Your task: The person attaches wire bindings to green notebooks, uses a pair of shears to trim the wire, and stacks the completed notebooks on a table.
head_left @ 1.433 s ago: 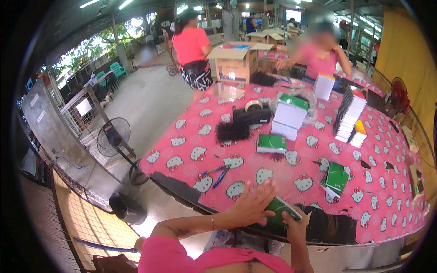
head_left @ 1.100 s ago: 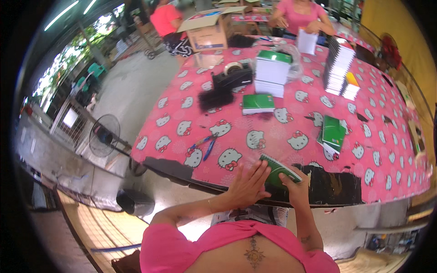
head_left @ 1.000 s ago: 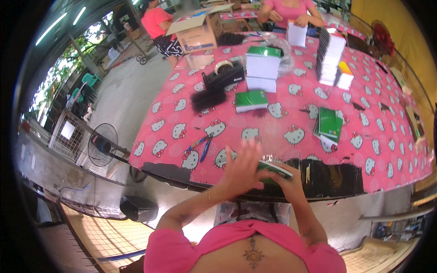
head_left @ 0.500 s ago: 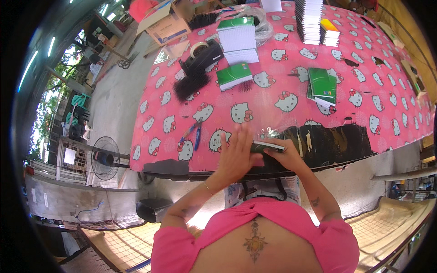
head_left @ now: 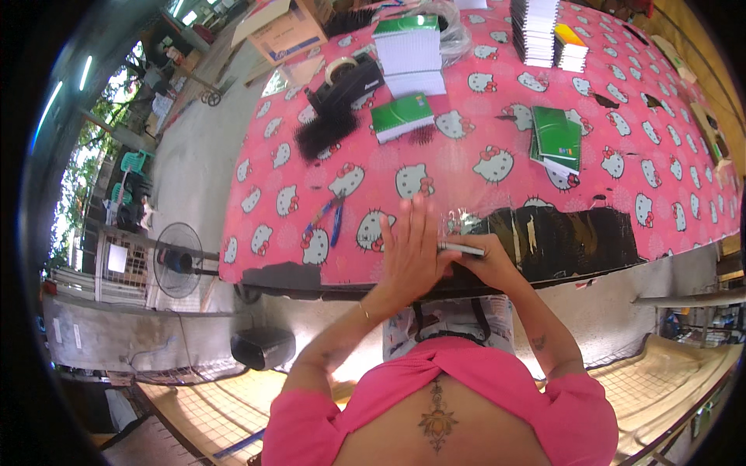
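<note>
At the table's near edge my right hand [head_left: 493, 266] is closed on a small notebook [head_left: 464, 249], whose pale page edge shows between my hands. My left hand [head_left: 412, 247] lies flat against the notebook's left end with its fingers stretched out, covering part of it. Beyond my left hand are blue-handled pliers [head_left: 336, 220]. Farther off, a green notebook [head_left: 402, 118] lies in front of a tall stack of green-covered notebooks [head_left: 407, 58]. On the right, several green notebooks [head_left: 556, 138] rest in a loose pile.
A pink patterned cover [head_left: 466, 186] with a torn black patch [head_left: 571, 242] spreads over the table. A tape dispenser [head_left: 347, 84], black binding coils [head_left: 325, 135] and a cardboard box [head_left: 291, 35] are at the far left. Stacked notebooks [head_left: 536, 35] stand at the back. A fan [head_left: 179, 260] is left.
My left hand has closed in on the notebook and now covers its dark cover, leaving mainly the page edge visible. My right hand keeps hold. The whole view has shifted slightly.
</note>
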The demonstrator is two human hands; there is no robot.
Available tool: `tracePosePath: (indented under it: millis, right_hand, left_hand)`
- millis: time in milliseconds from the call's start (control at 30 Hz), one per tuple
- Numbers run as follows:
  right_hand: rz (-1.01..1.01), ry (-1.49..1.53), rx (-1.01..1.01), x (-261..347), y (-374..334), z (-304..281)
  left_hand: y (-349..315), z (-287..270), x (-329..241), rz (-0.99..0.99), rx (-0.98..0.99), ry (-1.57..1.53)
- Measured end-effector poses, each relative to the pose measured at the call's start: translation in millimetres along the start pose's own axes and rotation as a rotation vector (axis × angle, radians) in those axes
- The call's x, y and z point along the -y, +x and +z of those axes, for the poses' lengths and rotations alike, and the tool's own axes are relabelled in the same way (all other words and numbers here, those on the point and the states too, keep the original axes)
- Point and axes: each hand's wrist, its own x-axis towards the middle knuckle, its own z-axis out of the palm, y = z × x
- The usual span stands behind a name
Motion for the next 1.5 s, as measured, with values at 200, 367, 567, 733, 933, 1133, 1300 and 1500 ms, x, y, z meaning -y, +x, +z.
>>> tracePosePath:
  millis: [200, 367, 567, 733, 933, 1133, 1300, 1500]
  right_hand:
    - [-0.035, 0.041, -0.005, 8, -2, 1]
    - [-0.048, -0.056, 0.009, 0, -5, 2]
    - [0.023, -0.055, -0.004, -5, -8, 3]
    - [-0.092, -0.03, -0.047, -12, -4, 5]
    - [-0.136, -0.076, -0.008, -7, -3, 6]
    - [-0.25, -0.169, -0.036, -5, 4, 1]
    - [-0.167, -0.196, 0.006, -4, 5, 0]
    - [-0.138, -0.227, 0.047, -3, 5, -3]
  left_hand:
    - [-35, 15, -15, 0.157, -0.026, -0.168]
    - [-51, 35, -13, 0.301, -0.074, -0.168]
    - [2, 11, -10, 0.185, -0.082, 0.022]
    - [-19, 9, -24, 0.249, 0.017, -0.277]
    - [-25, -4, -26, 0.233, -0.09, -0.389]
    - [18, -20, -10, 0.242, -0.131, -0.493]
    - [17, -21, -9, 0.16, -0.099, -0.503]
    - [20, -27, -12, 0.173, -0.146, -0.553]
